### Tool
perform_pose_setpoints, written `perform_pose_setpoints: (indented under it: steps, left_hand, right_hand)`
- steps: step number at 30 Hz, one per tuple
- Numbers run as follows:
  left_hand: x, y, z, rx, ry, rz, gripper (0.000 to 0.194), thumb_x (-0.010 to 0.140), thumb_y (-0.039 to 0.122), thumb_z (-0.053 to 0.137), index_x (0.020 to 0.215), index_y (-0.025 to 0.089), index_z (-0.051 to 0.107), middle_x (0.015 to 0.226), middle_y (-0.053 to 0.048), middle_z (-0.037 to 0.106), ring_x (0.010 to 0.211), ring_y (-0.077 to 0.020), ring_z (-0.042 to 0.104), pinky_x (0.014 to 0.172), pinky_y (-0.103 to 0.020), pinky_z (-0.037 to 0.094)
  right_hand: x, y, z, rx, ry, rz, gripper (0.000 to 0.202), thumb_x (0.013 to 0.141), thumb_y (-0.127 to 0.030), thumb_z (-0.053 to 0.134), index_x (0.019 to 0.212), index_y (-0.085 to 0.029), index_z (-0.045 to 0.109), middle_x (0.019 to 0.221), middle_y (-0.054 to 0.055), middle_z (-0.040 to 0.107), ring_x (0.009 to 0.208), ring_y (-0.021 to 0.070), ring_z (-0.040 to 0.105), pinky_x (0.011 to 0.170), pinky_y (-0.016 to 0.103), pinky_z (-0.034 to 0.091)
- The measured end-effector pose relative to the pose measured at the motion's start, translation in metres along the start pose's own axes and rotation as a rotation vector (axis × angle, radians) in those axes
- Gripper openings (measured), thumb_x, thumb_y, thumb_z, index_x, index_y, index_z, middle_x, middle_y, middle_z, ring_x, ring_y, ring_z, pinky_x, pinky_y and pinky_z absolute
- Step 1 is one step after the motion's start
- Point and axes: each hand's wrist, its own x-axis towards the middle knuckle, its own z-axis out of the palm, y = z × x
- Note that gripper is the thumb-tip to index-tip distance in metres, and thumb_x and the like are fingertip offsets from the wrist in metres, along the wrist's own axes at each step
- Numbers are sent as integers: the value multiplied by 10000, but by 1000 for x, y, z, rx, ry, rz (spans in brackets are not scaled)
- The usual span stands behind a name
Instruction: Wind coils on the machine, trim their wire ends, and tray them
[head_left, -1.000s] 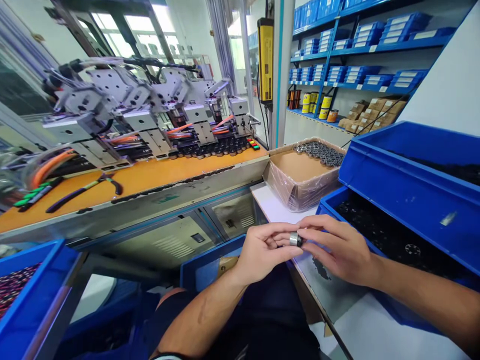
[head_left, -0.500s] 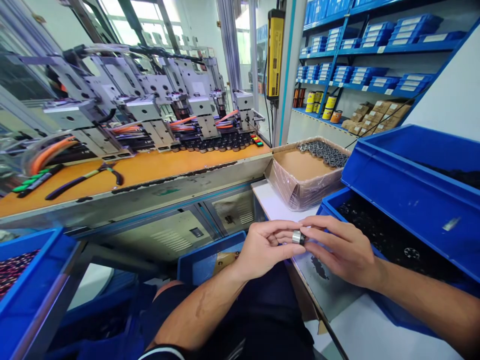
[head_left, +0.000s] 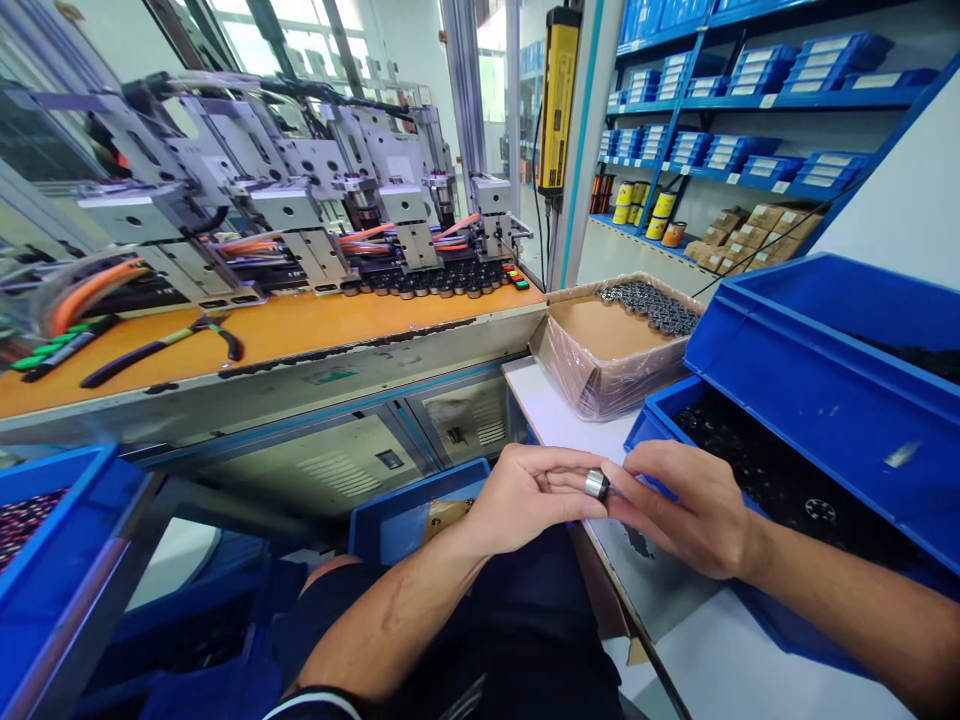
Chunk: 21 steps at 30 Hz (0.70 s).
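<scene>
A small silvery metal cylinder with a black end (head_left: 596,484) is pinched between the thumb and fingers of my left hand (head_left: 521,500). Its black end faces my right hand (head_left: 694,510), whose thumb and bent fingers close on that side. Whether something else lies between the right fingertips cannot be made out. Both hands are held over the left edge of the white side table (head_left: 525,385). Near my right hand, a blue bin (head_left: 656,410) contains many small black parts, with a pale slotted disc (head_left: 820,510) on top.
A plastic-lined cardboard box (head_left: 600,385) has rows of metal and black parts at its far side. Another blue bin (head_left: 817,340) is stacked behind. Pliers (head_left: 142,358) lie on the orange bench (head_left: 322,325) below the machine (head_left: 292,215). Below is a blue crate (head_left: 367,530).
My right fingers have curled more and the hand's back has turned upward. The metal cylinder has tilted slightly in my left hand. The view has shifted a little.
</scene>
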Motion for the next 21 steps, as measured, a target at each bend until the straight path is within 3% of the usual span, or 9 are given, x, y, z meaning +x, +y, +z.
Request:
perform_pose_setpoints:
  steps: [6, 9, 12, 15, 18, 21]
  left_hand:
    - [-2, -9, 8, -46, 35, 13, 393, 525, 162, 905, 895, 130, 776, 774, -57, 790, 703, -185, 751, 735, -289, 625]
    - [-4, -20, 18, -118, 143, 122, 392, 526, 159, 909, 891, 148, 768, 821, -56, 795, 750, -173, 750, 743, -260, 616]
    - [-3, -24, 20, -136, 147, 263, 427, 544, 146, 901, 946, 184, 764, 975, -74, 790, 848, -185, 752, 795, -269, 611]
    - [-1, -19, 13, 96, 67, 443, 376, 621, 162, 865, 983, 211, 772, 1047, -97, 774, 934, -215, 739, 836, -307, 602]
    - [-1, -14, 4, 363, 37, 648, 247, 698, 194, 819, 943, 194, 786, 1075, -125, 761, 989, -224, 723, 911, -332, 570]
    - [-4, -11, -4, 449, 64, 698, 219, 746, 217, 783, 958, 165, 776, 1055, -140, 766, 964, -219, 735, 890, -313, 575]
  right_hand:
    - [1, -2, 4, 5, 15, -54, 330, 914, -172, 610, 1227, -79, 557, 818, 71, 641, 761, 196, 634, 635, 312, 545]
    - [-2, -2, 5, -26, 15, -43, 354, 924, -180, 600, 1256, -72, 543, 886, 110, 660, 853, 221, 648, 693, 346, 573]
    - [-4, -5, 2, 7, 55, 0, 331, 894, -82, 589, 1224, -63, 566, 992, 151, 664, 983, 244, 652, 808, 370, 591]
    - [0, -13, -1, 69, 50, 111, 258, 885, -37, 570, 1135, -89, 607, 1004, 133, 674, 968, 210, 665, 855, 332, 597]
    - [6, -21, -2, 133, 16, 172, 175, 925, -80, 540, 1078, -114, 616, 964, 111, 681, 901, 179, 675, 798, 279, 609]
    - [8, -10, -6, 138, -67, 115, 171, 951, -150, 548, 1109, -120, 608, 974, 110, 687, 896, 190, 684, 785, 295, 608]
